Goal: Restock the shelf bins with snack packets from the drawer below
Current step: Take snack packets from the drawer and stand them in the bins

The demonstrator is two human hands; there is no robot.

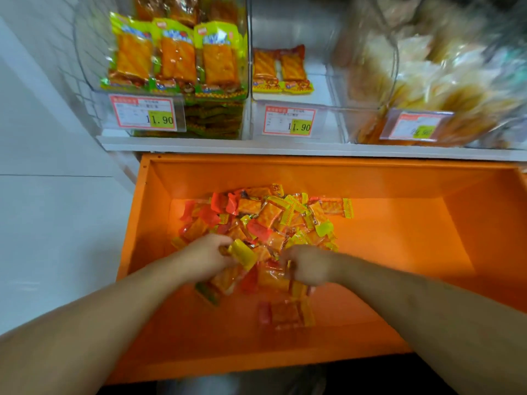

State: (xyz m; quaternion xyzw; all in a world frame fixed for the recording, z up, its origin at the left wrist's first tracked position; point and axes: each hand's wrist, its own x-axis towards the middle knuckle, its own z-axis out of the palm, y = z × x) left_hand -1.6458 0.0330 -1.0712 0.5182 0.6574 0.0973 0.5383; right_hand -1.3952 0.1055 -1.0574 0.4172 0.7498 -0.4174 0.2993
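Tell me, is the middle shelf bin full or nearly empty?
Nearly empty. The middle bin shows only two packets lying toward its back, its floor otherwise bare.

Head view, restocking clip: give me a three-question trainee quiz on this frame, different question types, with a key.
1. True or false: the middle bin is fuller than the left bin.
2. Where is the loose pile of snack packets? A) shelf B) orange drawer C) floor
3. Fill in: the left hand grips a packet with a ____ end.

Key
1. False; it shows only two packets.
2. B
3. Yellow. The right hand also grips packets.
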